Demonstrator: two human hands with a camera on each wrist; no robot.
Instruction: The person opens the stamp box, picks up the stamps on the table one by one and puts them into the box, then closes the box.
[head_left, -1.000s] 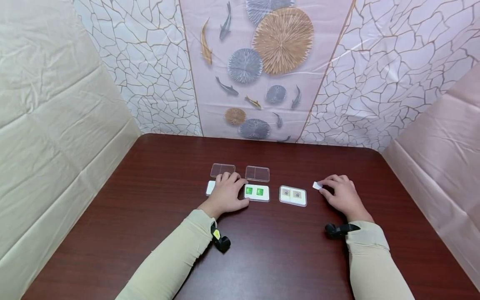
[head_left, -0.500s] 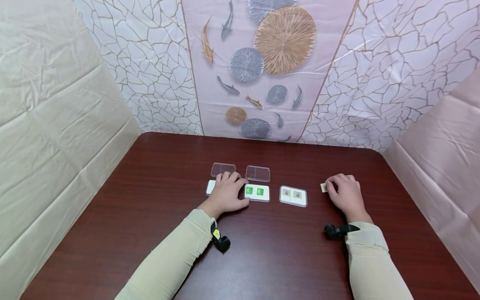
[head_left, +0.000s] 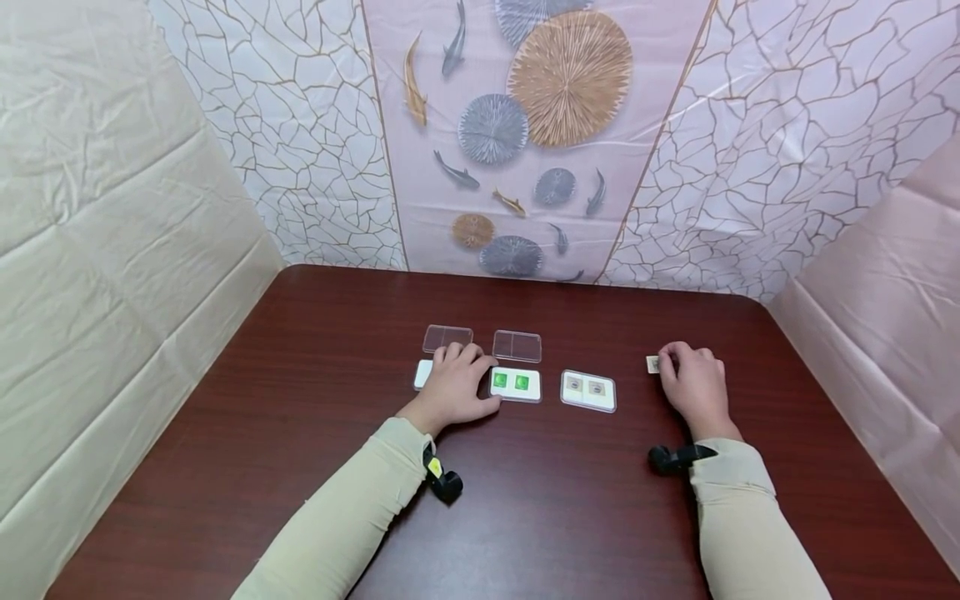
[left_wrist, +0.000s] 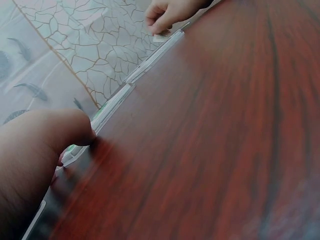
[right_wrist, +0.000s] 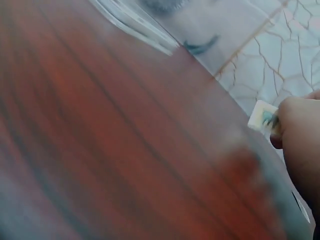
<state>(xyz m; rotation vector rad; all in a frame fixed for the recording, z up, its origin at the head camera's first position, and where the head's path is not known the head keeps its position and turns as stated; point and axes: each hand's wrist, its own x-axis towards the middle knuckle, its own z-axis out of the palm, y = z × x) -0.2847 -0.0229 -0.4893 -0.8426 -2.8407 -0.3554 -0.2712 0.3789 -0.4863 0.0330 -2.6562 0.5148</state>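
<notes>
My right hand [head_left: 696, 385] pinches a small, stamp-like printed square [head_left: 652, 365] between thumb and fingers, at the right of the table. In the right wrist view the square [right_wrist: 261, 119] has a pale border and a dark blue-green picture, partly covered by the fingers. My left hand [head_left: 454, 387] rests with fingers spread. Its thumb and index fingertips lie right at the left corners of a flat clear case [head_left: 533, 390] holding two green pictures on white. Another white case [head_left: 422, 374] peeks out left of the hand, mostly hidden beneath it.
Right of the green-picture case lies a third flat case [head_left: 588, 392] with two beige pictures. Two transparent lids, one at left [head_left: 447, 337] and one at right [head_left: 517, 347], lie behind the cases. The dark red-brown table [head_left: 540, 500] meets a patterned cloth backdrop.
My right hand has moved a little to the right and away from me with the square, which has turned from its white side to show its printed side. The left hand stays put.
</notes>
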